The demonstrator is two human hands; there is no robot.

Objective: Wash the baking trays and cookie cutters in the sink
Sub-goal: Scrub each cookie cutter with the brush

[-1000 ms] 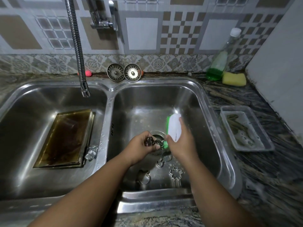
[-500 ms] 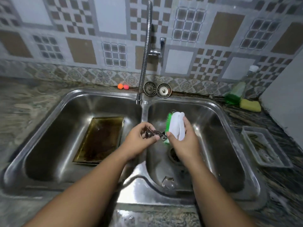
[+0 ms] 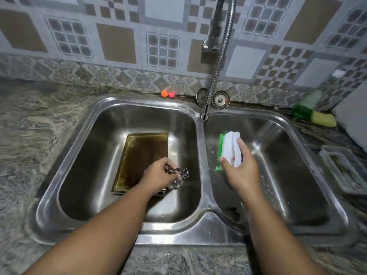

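Note:
A browned rectangular baking tray [image 3: 143,155] lies flat in the left basin of the steel double sink [image 3: 199,147]. My left hand [image 3: 158,176] pinches a small metal cookie cutter [image 3: 179,172] over the tray's near right corner. More shiny cutters [image 3: 175,184] lie just below that hand beside the tray. Over the right basin, my right hand [image 3: 241,171] grips a white scrub brush with green bristles [image 3: 228,148], bristles facing left. A dark shape [image 3: 233,212] lies on the right basin's floor, too dim to identify.
A flexible faucet hose [image 3: 217,76] hangs over the divider. Two strainer plugs [image 3: 220,99] and two small orange and pink balls [image 3: 167,93] sit on the back ledge. Green soap bottle [image 3: 303,108], yellow sponge [image 3: 323,119] and a clear tub [image 3: 345,169] stand on the right counter.
My left hand carried the cookie cutter from the right basin across the divider to above the tray. The brush hand stayed over the right basin, apart from the cutter. The view swung left.

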